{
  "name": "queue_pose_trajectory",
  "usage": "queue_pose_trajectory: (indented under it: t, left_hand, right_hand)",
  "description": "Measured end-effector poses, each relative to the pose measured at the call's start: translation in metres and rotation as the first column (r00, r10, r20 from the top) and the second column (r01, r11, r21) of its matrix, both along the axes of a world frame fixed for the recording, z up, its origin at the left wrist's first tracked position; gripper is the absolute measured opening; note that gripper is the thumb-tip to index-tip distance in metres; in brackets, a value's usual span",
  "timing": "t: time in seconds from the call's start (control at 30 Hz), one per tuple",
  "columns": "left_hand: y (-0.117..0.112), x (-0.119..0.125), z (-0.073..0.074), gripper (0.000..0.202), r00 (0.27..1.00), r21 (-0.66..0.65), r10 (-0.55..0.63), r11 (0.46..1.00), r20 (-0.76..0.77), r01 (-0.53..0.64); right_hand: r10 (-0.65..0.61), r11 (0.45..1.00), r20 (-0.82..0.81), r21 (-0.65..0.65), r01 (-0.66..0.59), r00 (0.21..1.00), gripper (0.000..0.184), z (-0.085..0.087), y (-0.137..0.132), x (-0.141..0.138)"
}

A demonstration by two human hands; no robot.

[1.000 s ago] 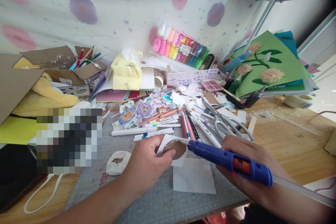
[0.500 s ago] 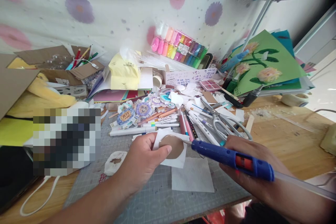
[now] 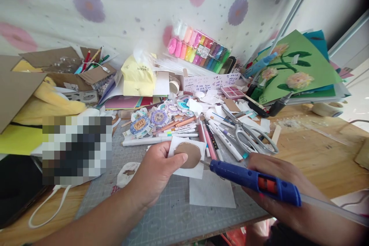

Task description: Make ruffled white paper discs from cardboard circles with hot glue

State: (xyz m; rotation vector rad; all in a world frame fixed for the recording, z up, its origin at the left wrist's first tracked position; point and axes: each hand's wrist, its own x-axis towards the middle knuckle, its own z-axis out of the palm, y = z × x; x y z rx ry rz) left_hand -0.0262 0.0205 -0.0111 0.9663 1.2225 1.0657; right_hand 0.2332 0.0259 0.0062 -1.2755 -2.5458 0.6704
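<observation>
Pinched in my left hand (image 3: 160, 171) is a round piece of brown cardboard (image 3: 190, 156) lying on a white paper square (image 3: 174, 144); my thumb presses on the cardboard's face. My right hand (image 3: 273, 192) grips a blue hot glue gun (image 3: 253, 180) with a clear glue stick (image 3: 325, 203) running out of its back. The gun's metal nozzle is at the right edge of the cardboard disc; I cannot tell whether it touches. Beneath them, another white paper sheet (image 3: 211, 190) lies on the grey cutting mat (image 3: 161, 223). Left of my left hand rests a white ring-shaped paper piece (image 3: 127, 173).
Scissors (image 3: 250, 134), markers (image 3: 225, 142) and small decorated paper pieces (image 3: 158, 117) crowd the mat's far side. Coloured clay packs (image 3: 198, 48) lean at the back. A cardboard box (image 3: 72, 80) stands back left, green card with flowers (image 3: 302, 65) at right.
The glue gun's nozzle has shifted from the disc's upper right edge down to its lower right edge. The camera view has moved slightly. Both hands keep their holds.
</observation>
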Motion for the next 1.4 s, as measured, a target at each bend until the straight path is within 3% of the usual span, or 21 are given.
queue_pose_trajectory:
  t: [0.6, 0.8, 1.0, 1.4]
  left_hand:
    - [0.0, 0.002, 0.0, 0.013, 0.999, 0.008, 0.026, 1.0, 0.026, -0.026]
    - [0.002, 0.004, -0.001, 0.015, 0.997, -0.013, 0.064, 0.998, 0.052, -0.063]
    - [-0.003, 0.004, -0.003, 0.018, 0.993, -0.008, 0.085, 0.996, 0.086, -0.085]
    - [-0.002, 0.003, -0.003, 0.024, 0.985, -0.025, 0.111, 0.994, 0.135, -0.109]
  right_hand:
    - [0.105, 0.993, -0.089, 0.068, -0.099, 0.991, 0.011, 0.012, -0.006, -0.027]
    - [0.096, 0.995, -0.141, 0.03, -0.093, 0.985, 0.001, 0.009, -0.006, -0.029]
    - [0.111, 0.992, -0.19, 0.087, -0.096, 0.975, 0.013, 0.001, -0.006, -0.033]
    - [0.155, 0.98, -0.076, 0.135, -0.144, 0.985, 0.004, 0.002, -0.005, -0.035]
